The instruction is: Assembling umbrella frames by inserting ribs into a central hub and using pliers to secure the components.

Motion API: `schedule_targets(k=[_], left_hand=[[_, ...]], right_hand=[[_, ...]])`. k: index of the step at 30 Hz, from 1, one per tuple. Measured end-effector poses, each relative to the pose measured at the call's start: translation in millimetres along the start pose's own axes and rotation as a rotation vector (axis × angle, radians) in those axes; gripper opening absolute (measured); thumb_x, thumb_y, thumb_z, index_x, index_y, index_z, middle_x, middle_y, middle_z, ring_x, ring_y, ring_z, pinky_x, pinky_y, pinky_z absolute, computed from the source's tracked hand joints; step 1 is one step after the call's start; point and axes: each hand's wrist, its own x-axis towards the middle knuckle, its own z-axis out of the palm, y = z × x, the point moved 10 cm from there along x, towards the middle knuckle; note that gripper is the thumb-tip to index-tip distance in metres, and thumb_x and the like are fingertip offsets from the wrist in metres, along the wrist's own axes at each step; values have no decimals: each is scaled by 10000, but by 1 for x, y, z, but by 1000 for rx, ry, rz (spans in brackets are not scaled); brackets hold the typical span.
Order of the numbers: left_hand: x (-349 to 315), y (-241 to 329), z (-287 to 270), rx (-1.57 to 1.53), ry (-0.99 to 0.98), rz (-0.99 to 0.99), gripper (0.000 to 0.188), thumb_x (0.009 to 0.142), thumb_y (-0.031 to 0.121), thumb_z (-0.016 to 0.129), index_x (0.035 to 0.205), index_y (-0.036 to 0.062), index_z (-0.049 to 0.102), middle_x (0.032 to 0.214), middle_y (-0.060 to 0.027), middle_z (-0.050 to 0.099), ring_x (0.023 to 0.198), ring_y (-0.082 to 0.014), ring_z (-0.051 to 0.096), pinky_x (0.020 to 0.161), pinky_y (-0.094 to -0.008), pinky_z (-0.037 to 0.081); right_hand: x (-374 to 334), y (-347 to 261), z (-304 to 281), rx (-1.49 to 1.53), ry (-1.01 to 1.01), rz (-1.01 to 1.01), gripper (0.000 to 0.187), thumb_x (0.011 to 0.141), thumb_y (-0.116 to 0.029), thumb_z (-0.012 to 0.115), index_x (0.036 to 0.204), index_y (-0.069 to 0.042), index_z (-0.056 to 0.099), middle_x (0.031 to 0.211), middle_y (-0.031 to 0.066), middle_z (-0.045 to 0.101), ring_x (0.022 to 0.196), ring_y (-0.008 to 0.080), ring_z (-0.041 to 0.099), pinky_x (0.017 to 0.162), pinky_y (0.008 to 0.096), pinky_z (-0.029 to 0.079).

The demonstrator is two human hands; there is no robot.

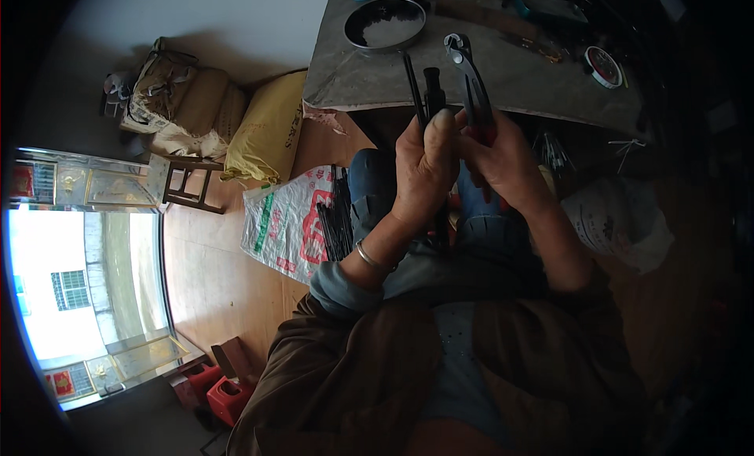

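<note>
My left hand [424, 169], a metal bangle on its wrist, is closed around slim black rods [431, 87]. One rod is thin; the other is thicker with a wider black knob on top. My thumb presses along them. My right hand [506, 165] grips pliers [467, 75] with a shiny metal head and red handles, the jaws pointing up and away. The two hands are close together above my knees, and the pliers' head is just right of the rods. The rods' lower part runs down between my legs, partly hidden by my hands.
Ahead, a grey table [338, 79] bears a black pan [351, 38] with pale contents, a round tin [603, 67] and dark tools. On the left, black rods [338, 220] lie on a white sack [275, 220], near a wooden stool [195, 185] and yellow sack [271, 126]. A plastic bag [628, 224] sits right.
</note>
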Motion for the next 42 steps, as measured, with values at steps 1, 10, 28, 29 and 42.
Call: schedule_targets(k=[1, 10, 28, 29, 42], left_hand=[[4, -7, -6, -48, 33, -34, 422, 981, 452, 436, 875, 64, 560, 610, 17, 519, 444, -39, 425, 393, -187, 313], [10, -22, -33, -81, 207, -128, 495, 940, 543, 459, 740, 96, 531, 518, 37, 443, 393, -54, 368, 366, -211, 273], [11, -20, -29, -68, 155, -96, 342, 947, 389, 552, 831, 70, 596, 581, 21, 517, 416, -47, 423, 368, -201, 292], [12, -20, -25, -74, 147, -98, 342, 947, 389, 552, 831, 70, 596, 581, 21, 517, 416, -47, 423, 368, -201, 292], [6, -9, -21, -42, -56, -126, 491, 950, 482, 488, 868, 6, 578, 540, 1, 489, 407, -61, 457, 376, -208, 335]], right_hand=[[-3, -12, -8, -187, 49, -123, 301, 848, -125, 681, 1062, -15, 500, 804, 72, 609, 718, 121, 615, 638, 258, 506], [-38, -61, -31, -898, 151, -357, 419, 710, 10, 736, 1013, -66, 457, 902, 86, 555, 805, 230, 610, 704, 356, 494], [-42, -12, -26, -507, -108, -147, 307, 809, -2, 677, 1048, -19, 484, 767, 76, 625, 609, 152, 632, 526, 261, 511], [-45, 10, -23, -192, -232, 91, 300, 831, -46, 669, 1053, -16, 469, 720, 77, 616, 552, 146, 618, 486, 250, 502], [-49, -26, -31, -789, -182, -337, 326, 880, -38, 561, 1193, -4, 476, 783, 109, 607, 700, 192, 634, 609, 301, 499]])
